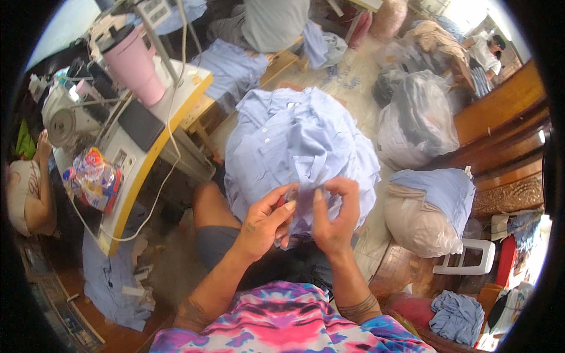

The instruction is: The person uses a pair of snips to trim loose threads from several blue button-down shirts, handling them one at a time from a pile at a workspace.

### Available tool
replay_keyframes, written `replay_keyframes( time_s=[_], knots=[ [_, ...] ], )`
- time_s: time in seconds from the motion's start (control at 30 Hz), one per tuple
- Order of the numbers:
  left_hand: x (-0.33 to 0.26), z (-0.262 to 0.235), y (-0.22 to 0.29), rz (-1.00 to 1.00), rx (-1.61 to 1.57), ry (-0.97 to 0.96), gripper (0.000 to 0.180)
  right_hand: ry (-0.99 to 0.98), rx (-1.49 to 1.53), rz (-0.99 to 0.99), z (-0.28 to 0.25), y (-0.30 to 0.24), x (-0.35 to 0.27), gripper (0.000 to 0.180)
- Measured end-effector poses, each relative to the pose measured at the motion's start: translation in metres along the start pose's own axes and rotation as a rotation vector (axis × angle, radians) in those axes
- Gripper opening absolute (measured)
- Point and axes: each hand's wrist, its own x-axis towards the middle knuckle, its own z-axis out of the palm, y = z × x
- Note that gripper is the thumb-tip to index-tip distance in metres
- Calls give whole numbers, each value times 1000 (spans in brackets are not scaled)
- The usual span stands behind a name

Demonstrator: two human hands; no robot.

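A soft, crumpled pale blue shirt (300, 147) with small buttons lies heaped on the person's lap, a yellow-edged sewing table (138, 170) to its left and bulging plastic sacks of cloth (418, 117) to its right. At the shirt's near edge, the left hand (262, 226) pinches a small red tool (281, 202) against the fabric. Just beside it, the right hand (335, 220) grips a fold of the same cloth.

A garment sewing workshop: a sewing machine (65, 120) on its table (150, 159), bagged clothing (418, 120), shirt piles (232, 67).
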Motion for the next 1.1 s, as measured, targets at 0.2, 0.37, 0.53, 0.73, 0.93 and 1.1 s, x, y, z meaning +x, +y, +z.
replay_keyframes(
  time_s=[0.2, 0.37, 0.53, 0.73, 0.93, 1.1],
  knots=[
    [-14, -19, -19, -26, -123, 137, 42, -196, -224, -185, 23, 6, -28, 53],
    [-11, -22, -30, -8, -234, 137, 38, -346, -328, -287, 36, 12, -9, 46],
    [-9, -23, -40, -20, -538, 169, 22, -450, -422, -345, 40, 13, 1, 32],
    [-8, -20, -53, -50, -719, 275, 18, -526, -558, -564, 42, 5, 9, 20],
    [-12, -22, -52, -88, -814, 250, 19, -680, -523, -693, 49, 9, 24, 25],
    [-15, -20, -51, -64, -898, 261, 18, -729, -535, -651, 54, 8, 30, 26]
  ],
)
